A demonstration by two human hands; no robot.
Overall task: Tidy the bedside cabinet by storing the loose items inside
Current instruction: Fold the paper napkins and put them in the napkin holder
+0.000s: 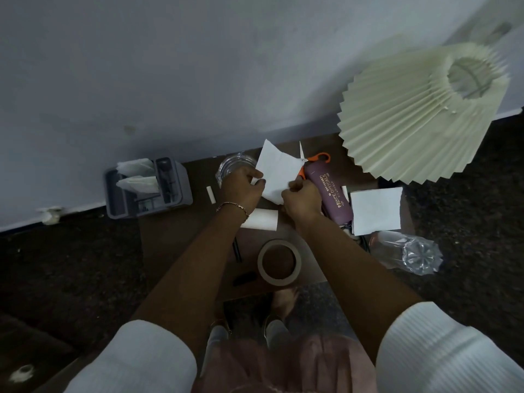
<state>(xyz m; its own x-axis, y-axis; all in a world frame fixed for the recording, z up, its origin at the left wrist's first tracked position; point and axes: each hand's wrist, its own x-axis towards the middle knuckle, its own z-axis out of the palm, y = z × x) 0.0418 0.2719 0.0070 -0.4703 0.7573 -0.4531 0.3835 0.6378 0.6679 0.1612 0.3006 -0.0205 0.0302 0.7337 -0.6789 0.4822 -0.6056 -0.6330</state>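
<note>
Both hands meet on one white paper held just above the back of the worktop, the left hand pinching its left edge and the right hand its lower right corner. Each grip is closed on the sheet, which stands tilted, its top corner toward the wall. Tape and case lie loose nearby; the right hand is nearer the case.
</note>
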